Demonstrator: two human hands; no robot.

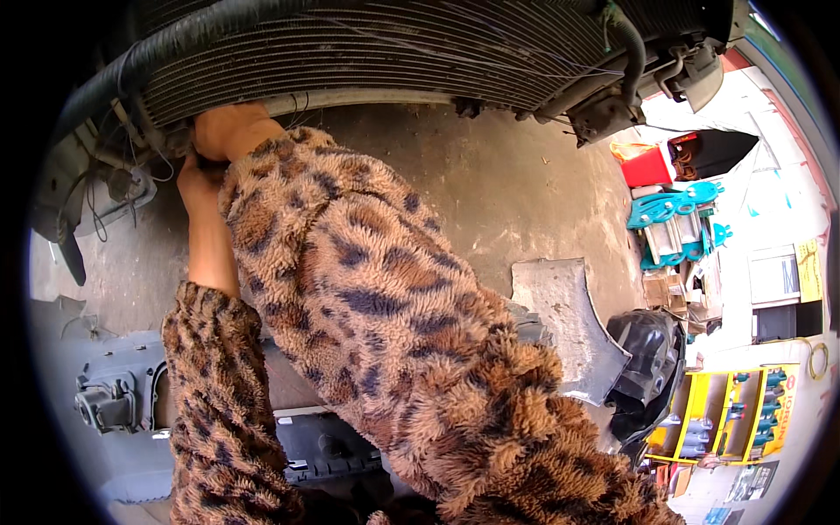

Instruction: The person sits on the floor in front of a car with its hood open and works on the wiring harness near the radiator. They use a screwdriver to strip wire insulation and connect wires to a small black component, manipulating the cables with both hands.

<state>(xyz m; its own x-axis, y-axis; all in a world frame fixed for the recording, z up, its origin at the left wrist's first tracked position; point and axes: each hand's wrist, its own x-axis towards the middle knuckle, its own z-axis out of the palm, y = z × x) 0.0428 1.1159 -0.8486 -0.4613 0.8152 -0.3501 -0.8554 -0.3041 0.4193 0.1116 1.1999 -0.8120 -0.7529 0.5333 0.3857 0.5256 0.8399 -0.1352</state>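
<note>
Both my hands meet at the lower left corner of a car radiator [350, 61] with fine horizontal fins. My right hand [232, 131] is bent over at the wrist beside the radiator's pale bottom rail [367, 98], its fingers curled around something I cannot make out. Just below it, my left hand [198, 182] reaches up, closed against the same spot, and what it grips is hidden. Thin loose wires [131, 149] hang beside my hands. Shaggy leopard-patterned sleeves cover both forearms; the right sleeve [376, 289] crosses the middle of the view.
A dark hose [188, 33] runs across the upper left. Grey car panels [96, 464] lie at the lower left. A curved pale panel [556, 306] and black plastic sheeting [647, 350] rest on the concrete floor. To the right stands a yellow rack [700, 411] with bottles.
</note>
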